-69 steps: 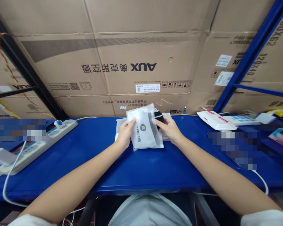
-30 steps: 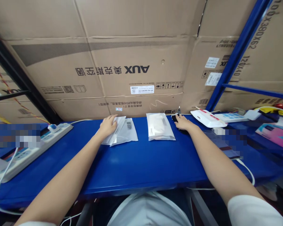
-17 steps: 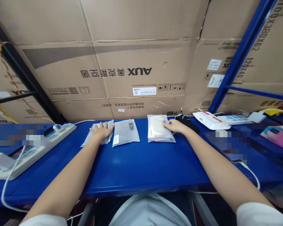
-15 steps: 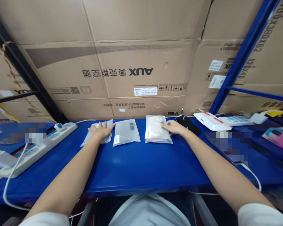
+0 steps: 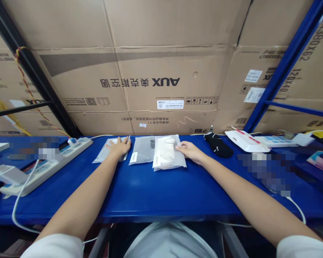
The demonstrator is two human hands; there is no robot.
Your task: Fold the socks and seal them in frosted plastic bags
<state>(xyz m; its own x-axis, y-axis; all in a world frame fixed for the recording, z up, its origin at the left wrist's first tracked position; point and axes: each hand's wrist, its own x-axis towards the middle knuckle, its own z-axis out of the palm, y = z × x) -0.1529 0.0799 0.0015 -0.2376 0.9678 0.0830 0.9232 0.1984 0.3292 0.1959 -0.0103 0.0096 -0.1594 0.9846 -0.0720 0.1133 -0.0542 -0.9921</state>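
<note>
My left hand (image 5: 117, 147) lies palm down with its fingers spread on a frosted plastic bag (image 5: 102, 154) at the left. A second frosted bag (image 5: 142, 149), flat and with a small white label, lies in the middle. My right hand (image 5: 190, 152) pinches the right edge of a fuller frosted bag (image 5: 163, 162), which has something white and soft-looking inside. This bag's left edge overlaps the middle bag. Just right of my right hand lies a black sock (image 5: 219, 144) on the blue table (image 5: 150, 193).
Cardboard (image 5: 140, 64) stands along the table's back edge. A white power strip (image 5: 51, 165) with plugs and a cable lies at the left. To the right are a white plastic case (image 5: 244, 141), another power strip (image 5: 274, 139) and a blurred-out device with a cable (image 5: 294, 208).
My right hand has moved left with the fuller bag, whose edge now covers part of the middle bag. The black sock is more fully in view. My left hand stays on its bag.
</note>
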